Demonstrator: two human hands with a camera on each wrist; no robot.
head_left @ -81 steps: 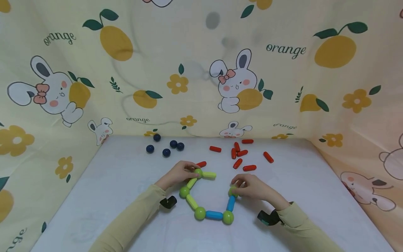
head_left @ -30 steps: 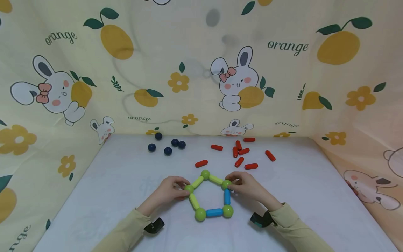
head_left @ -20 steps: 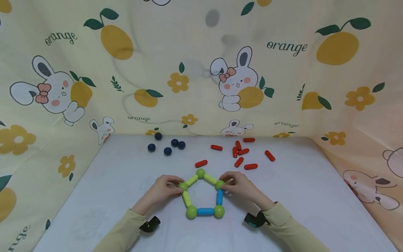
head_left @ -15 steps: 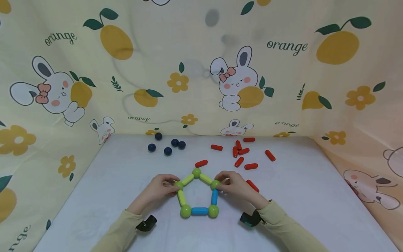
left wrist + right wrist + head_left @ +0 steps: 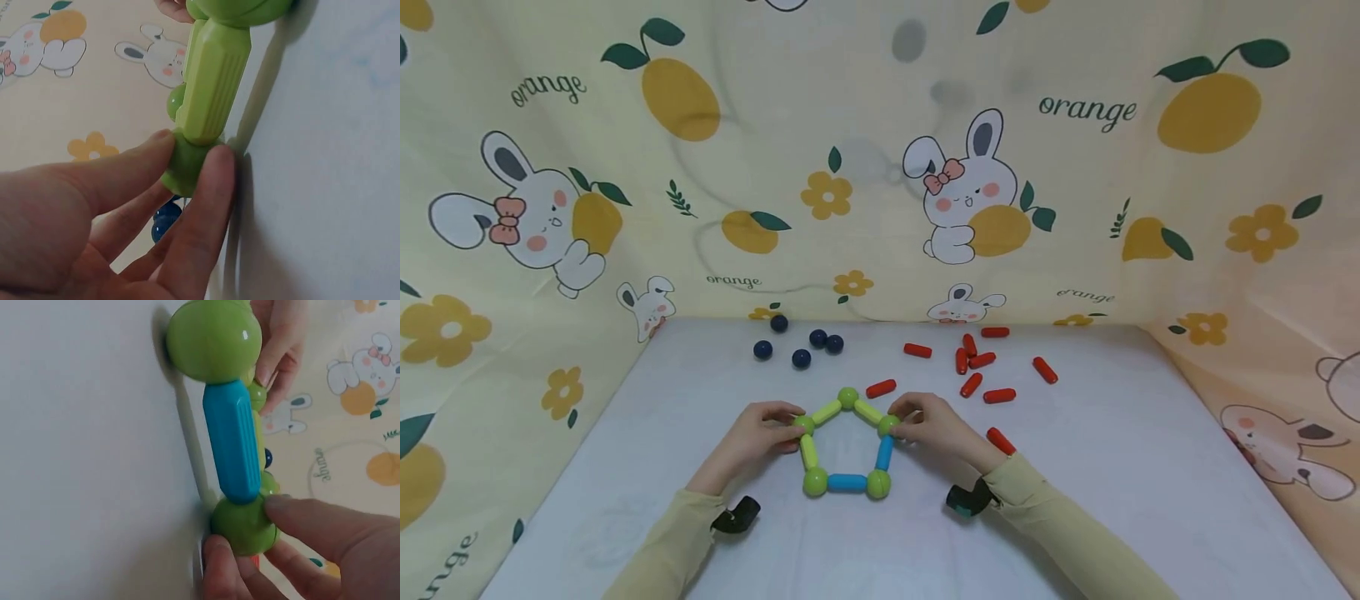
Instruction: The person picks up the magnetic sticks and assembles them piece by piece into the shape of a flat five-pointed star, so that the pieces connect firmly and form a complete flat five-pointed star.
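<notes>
A closed pentagon of toy building pieces lies on the table, with green balls (image 5: 878, 484) at its corners. Three yellow-green rods (image 5: 808, 452) form the left and far sides; two blue rods (image 5: 847, 483) form the near and right sides. My left hand (image 5: 747, 443) pinches the left corner ball (image 5: 184, 167) between thumb and fingers. On the opposite side, my right hand (image 5: 938, 427) pinches the right corner ball (image 5: 245, 526), where a blue rod meets a yellow-green one. Fingers partly cover both gripped balls.
Several dark blue balls (image 5: 801, 359) lie at the back left. Loose red rods (image 5: 999, 396) are scattered at the back right. One red rod (image 5: 881, 388) lies just beyond the pentagon, another (image 5: 1000, 441) beside the right sleeve. A patterned cloth (image 5: 850, 125) hangs behind the table.
The chain's gap at the upper right has closed into a pentagon. My left hand has shifted from the far ball to the left one. Both hands have since slid the pentagon left and slightly away.
</notes>
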